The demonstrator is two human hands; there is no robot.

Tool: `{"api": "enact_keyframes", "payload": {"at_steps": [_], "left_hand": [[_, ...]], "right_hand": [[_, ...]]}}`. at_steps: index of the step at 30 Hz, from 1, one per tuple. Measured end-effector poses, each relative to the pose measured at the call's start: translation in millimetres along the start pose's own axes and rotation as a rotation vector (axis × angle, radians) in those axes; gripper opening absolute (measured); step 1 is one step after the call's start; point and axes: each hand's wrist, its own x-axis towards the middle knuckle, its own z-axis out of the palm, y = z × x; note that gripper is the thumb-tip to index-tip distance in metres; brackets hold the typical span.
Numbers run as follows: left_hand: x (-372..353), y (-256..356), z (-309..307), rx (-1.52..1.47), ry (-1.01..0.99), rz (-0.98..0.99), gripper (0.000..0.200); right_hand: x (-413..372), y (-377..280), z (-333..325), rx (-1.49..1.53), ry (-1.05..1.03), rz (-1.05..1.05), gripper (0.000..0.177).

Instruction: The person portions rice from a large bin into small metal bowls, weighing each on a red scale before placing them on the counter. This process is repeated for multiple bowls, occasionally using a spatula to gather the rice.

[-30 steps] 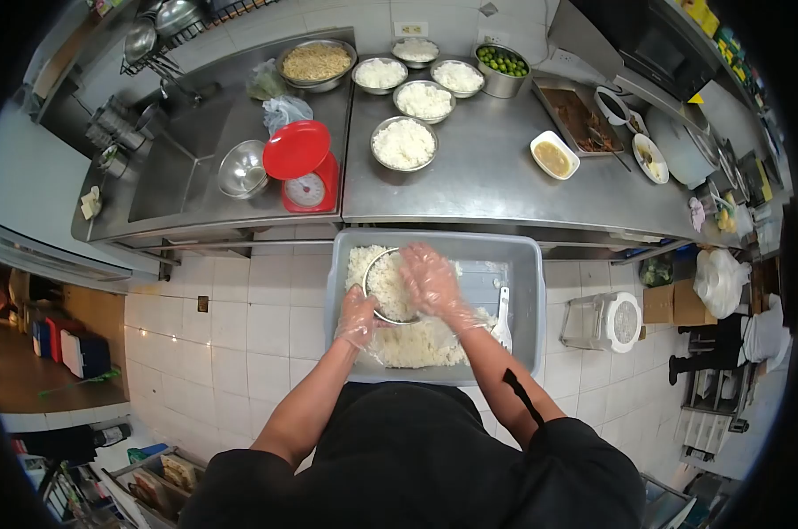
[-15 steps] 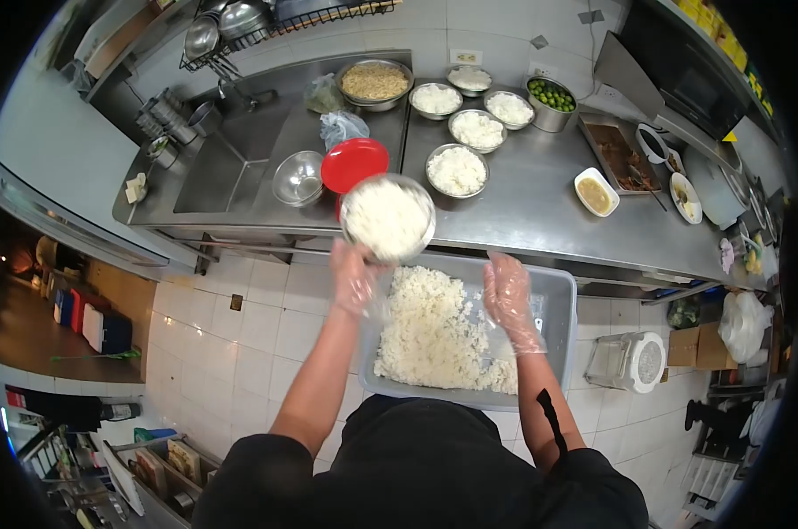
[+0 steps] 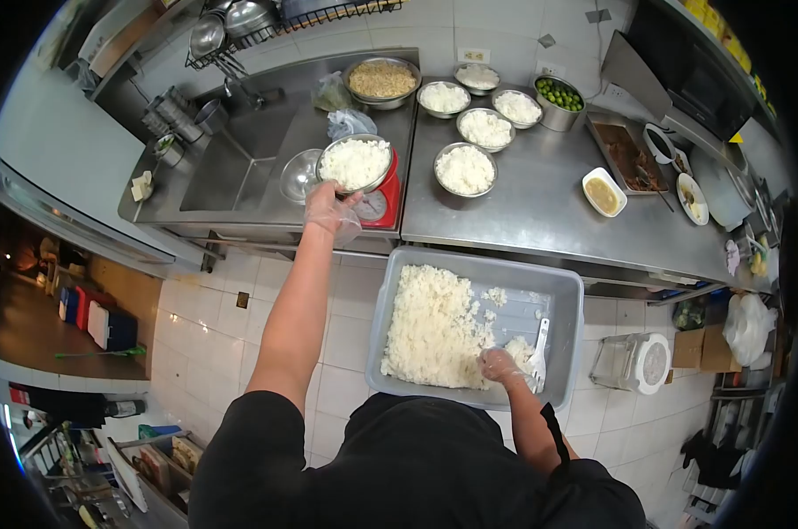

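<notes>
My gloved left hand [image 3: 329, 209] grips the rim of a steel bowl of white rice [image 3: 355, 163], which rests on the red kitchen scale [image 3: 380, 199] on the steel counter. My gloved right hand [image 3: 499, 366] is down in the grey plastic tub [image 3: 564, 301], fingers closed in loose cooked rice [image 3: 432, 324] at the tub's near right. A white rice paddle [image 3: 538, 351] lies in the tub just right of that hand.
Several steel bowls of rice [image 3: 466, 169] stand on the steel counter [image 3: 540, 212], with a bowl of noodles [image 3: 382, 80], limes [image 3: 559, 94], a sauce dish [image 3: 603, 194] and a tray [image 3: 626, 153]. An empty steel bowl [image 3: 298, 176] sits by the sink [image 3: 238, 159].
My left hand carried the filled bowl up from the tub and set it on the scale. My right hand dropped back into the tub's rice.
</notes>
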Motion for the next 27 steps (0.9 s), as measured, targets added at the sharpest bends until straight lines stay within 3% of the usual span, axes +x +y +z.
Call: {"api": "enact_keyframes", "payload": {"at_steps": [5, 8, 11, 14, 17, 19, 22, 27], "left_hand": [[-18, 4, -2, 0.022, -0.064, 0.024, 0.035], [-23, 7, -4, 0.013, -0.064, 0.007, 0.033], [-35, 12, -6, 0.022, -0.138, 0.008, 0.03], [-48, 19, -5, 0.084, -0.15, 0.041, 0.028], [-46, 20, -7, 0.091, -0.042, 0.06, 0.036], [-48, 21, -2, 0.062, 0.136, 0.038, 0.042], [-45, 22, 1, 0.05, 0.185, 0.03, 0.041], [-15, 10, -10, 0.135, 0.057, 0.044, 0.035]], "right_hand": [[0, 3, 40, -0.129, -0.254, -0.055, 0.028], [-5, -1, 46, -0.087, -0.288, -0.07, 0.03], [8, 29, 91, -0.184, -0.283, -0.121, 0.032], [5, 30, 84, -0.154, -0.277, -0.076, 0.032], [1, 33, 79, -0.128, -0.141, -0.085, 0.029], [3, 37, 79, -0.131, -0.131, -0.076, 0.028], [2, 36, 76, -0.14, -0.094, -0.069, 0.027], [-7, 13, 44, -0.159, -0.118, -0.028, 0.027]]}}
